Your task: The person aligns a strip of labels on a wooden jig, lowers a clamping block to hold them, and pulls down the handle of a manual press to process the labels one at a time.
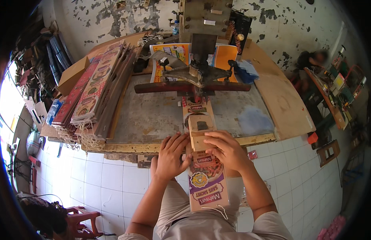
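Note:
A long printed cardboard strip (205,182) runs from under the press towards my lap, with a white string loop at its near end. On top of it, at the table's front edge, lies a pale wooden block (200,142) with a dark patch. My right hand (229,152) grips the right side of this block, its fingers over the top and the thumb lower down. My left hand (172,158) rests to the left, fingers stretched over the table edge and the thumb close to the strip's left edge. Whether that thumb presses the strip, I cannot tell.
Just beyond the block stands a metal press (197,76) with a wide reddish crossbar. Stacked printed strips (99,82) with dangling strings lie at the left, beside a cardboard box (73,74). A blue cloth (247,71) sits at the back right. Another person (309,60) is at far right.

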{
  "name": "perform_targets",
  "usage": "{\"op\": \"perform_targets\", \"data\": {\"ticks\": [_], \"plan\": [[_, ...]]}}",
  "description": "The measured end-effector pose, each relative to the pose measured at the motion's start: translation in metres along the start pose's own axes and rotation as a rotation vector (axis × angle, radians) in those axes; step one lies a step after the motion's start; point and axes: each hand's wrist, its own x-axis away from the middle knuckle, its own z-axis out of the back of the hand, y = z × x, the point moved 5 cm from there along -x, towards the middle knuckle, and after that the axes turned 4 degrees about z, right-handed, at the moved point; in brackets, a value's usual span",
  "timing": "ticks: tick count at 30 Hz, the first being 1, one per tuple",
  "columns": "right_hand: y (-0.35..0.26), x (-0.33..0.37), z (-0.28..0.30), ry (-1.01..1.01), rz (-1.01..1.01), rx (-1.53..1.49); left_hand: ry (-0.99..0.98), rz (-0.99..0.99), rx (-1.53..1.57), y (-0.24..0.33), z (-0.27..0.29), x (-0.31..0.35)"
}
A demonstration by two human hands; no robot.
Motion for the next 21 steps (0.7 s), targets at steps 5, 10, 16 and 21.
{"op": "perform_targets", "data": {"ticks": [5, 10, 16, 21], "plan": [[0.024, -0.009, -0.01, 0.005, -0.07, -0.074, 0.001, -0.002, -0.004, 0.001, -0.001, -0.001], [0.064, -0.036, -0.026, 0.016, -0.054, -0.009, 0.01, -0.003, -0.005, -0.002, -0.002, 0.0], [0.094, -0.059, -0.036, 0.024, -0.09, 0.037, 0.018, -0.001, -0.029, -0.001, -0.002, -0.001], [0.099, -0.06, -0.036, 0.039, -0.068, 0.06, 0.003, 0.014, -0.03, -0.003, -0.004, -0.001]]}}
